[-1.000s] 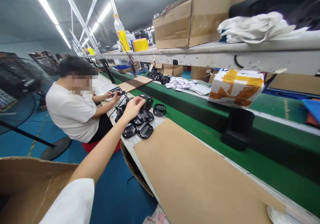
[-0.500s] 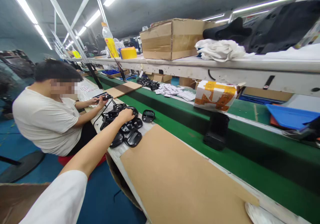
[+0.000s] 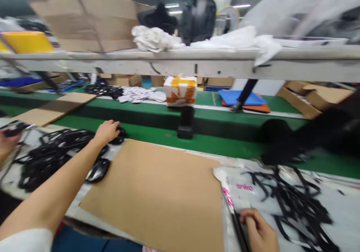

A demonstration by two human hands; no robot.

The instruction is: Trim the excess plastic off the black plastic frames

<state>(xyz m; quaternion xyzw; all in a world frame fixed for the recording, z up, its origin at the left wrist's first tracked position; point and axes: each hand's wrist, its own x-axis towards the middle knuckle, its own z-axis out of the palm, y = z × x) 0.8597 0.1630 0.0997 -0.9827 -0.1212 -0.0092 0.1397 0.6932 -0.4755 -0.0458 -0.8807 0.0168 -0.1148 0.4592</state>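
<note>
My left hand is closed on a black plastic housing at the green belt's near edge, its fingers covering part of it. Just below lies a heap of black plastic parts and straps, with one glossy rounded part at its right side. At the lower right, my right hand has its fingers curled together beside a long black strip. Whatever it pinches is too blurred to make out. A clear plastic bag with pink lettering and a tangle of black straps lie around it.
A brown cardboard sheet covers the bench between my hands. Beyond it runs the green belt, with an upright black holder and a taped box. A shelf crosses above. A co-worker's hand is at far left.
The view has swung right, bringing my right hand and the straps into sight. My left hand has moved from the heap onto the single housing beside the belt.
</note>
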